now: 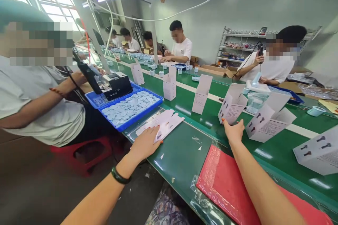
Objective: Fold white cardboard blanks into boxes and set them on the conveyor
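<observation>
So far, one flat carton blank (165,125) is pressed down unfolded beneath the open left hand (144,144), nothing gripped, while the open right hand (233,130) is held just beside a folded-up carton (232,103), with more erected cartons (269,117) stood beyond it on the green belt (182,161).
</observation>
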### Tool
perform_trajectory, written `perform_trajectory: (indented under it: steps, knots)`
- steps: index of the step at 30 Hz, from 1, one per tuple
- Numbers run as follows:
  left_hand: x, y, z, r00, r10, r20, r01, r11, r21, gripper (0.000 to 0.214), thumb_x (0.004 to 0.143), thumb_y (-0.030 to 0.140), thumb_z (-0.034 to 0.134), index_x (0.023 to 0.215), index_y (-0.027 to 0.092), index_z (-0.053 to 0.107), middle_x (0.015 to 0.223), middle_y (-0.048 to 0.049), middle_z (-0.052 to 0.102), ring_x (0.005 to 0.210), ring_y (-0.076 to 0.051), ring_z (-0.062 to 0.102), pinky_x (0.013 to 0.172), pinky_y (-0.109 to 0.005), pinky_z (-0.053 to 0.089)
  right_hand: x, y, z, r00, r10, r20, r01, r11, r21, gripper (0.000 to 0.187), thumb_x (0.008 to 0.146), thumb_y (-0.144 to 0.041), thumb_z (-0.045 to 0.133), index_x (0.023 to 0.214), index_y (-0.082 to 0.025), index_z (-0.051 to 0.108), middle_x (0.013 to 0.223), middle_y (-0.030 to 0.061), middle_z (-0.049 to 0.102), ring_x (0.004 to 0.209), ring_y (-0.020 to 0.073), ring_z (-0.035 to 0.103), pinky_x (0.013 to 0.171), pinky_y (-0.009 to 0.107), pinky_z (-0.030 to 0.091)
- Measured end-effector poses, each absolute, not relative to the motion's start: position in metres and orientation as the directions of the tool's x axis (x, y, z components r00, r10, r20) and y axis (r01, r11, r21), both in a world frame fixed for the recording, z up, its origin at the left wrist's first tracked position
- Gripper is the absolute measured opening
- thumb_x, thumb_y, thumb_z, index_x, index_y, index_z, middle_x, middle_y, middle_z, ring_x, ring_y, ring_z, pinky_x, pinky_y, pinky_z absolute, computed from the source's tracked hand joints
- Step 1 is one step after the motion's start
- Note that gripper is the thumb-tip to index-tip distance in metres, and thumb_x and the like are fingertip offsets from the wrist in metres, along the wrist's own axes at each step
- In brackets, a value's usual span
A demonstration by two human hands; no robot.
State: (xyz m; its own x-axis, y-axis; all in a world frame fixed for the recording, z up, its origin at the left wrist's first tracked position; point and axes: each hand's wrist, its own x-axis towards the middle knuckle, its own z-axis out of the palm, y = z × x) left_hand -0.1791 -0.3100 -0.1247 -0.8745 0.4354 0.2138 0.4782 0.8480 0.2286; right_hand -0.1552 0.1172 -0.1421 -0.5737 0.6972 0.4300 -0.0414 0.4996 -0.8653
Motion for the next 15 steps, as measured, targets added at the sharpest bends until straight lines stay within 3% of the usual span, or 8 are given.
perform_trajectory:
  steps: [2,4,6,10,12,15]
  knots:
    - [-0.174,-0.311,-0.125,-0.837,0.473,0.276,0.534,0.816,0.221,0.047,0.099,0.028,0.051,0.142,0.013,0.062,0.139,-0.0223,0.067,0.131,-0.041,0.064,0.11,-0.056,0.055,-0.142,0.102,-0.143,-0.618,0.733,0.286,0.005,0.367,-0.93,0.093,0.076,-0.063,0.076,0.142,-0.003,0.048,0.142,0.035,0.054,0.126,0.0364,0.064,0.088,0.038,0.056]
    - [-0.165,-0.313,-0.128,-0.792,0.503,0.346,0.586,0.785,0.2,0.044,0.1,0.017,0.042,0.135,0.014,0.067,0.136,-0.0198,0.069,0.129,-0.036,0.066,0.111,-0.053,0.056,-0.13,0.076,-0.14,-0.705,0.698,0.125,0.041,0.217,-0.975,0.087,0.079,-0.064,0.074,0.139,-0.005,0.053,0.133,0.0302,0.063,0.116,0.0329,0.069,0.087,0.037,0.058]
    - [-0.149,-0.313,-0.132,-0.666,0.566,0.486,0.691,0.713,0.117,0.045,0.099,0.009,0.038,0.132,0.015,0.068,0.134,-0.0173,0.071,0.127,-0.032,0.068,0.111,-0.05,0.058,-0.117,0.045,-0.134,-0.827,0.562,0.011,0.046,0.087,-0.995,0.079,0.081,-0.066,0.071,0.137,-0.011,0.058,0.124,0.0222,0.071,0.104,0.0285,0.074,0.084,0.036,0.061]
    - [-0.104,-0.305,-0.142,-0.284,0.642,0.712,0.849,0.513,-0.124,0.045,0.099,0.001,0.048,0.14,0.015,0.06,0.133,-0.0158,0.07,0.13,-0.027,0.066,0.109,-0.04,0.06,-0.092,-0.006,-0.111,-0.963,0.242,-0.12,0.092,-0.124,-0.988,0.068,0.08,-0.064,0.073,0.13,-0.019,0.066,0.11,0.0128,0.077,0.088,0.0252,0.076,0.075,0.038,0.063]
    - [-0.083,-0.302,-0.141,-0.285,0.639,0.715,0.872,0.482,-0.083,0.044,0.099,0.0,0.051,0.14,0.015,0.06,0.134,-0.0153,0.07,0.134,-0.027,0.063,0.111,-0.041,0.059,-0.077,-0.019,-0.097,-0.981,0.133,-0.139,0.104,-0.245,-0.964,0.075,0.076,-0.052,0.078,0.141,-0.021,0.059,0.113,0.0101,0.077,0.092,0.0239,0.075,0.078,0.037,0.063]
    - [-0.066,-0.302,-0.129,-0.371,0.635,0.678,0.887,0.458,0.058,0.037,0.102,0.009,0.055,0.136,0.02,0.062,0.14,-0.0137,0.066,0.139,-0.028,0.059,0.112,-0.042,0.058,-0.05,-0.027,-0.083,-0.991,0.072,-0.117,0.086,-0.333,-0.939,0.093,0.072,-0.034,0.079,0.156,-0.022,0.041,0.117,0.0073,0.075,0.095,0.0193,0.072,0.083,0.032,0.06]
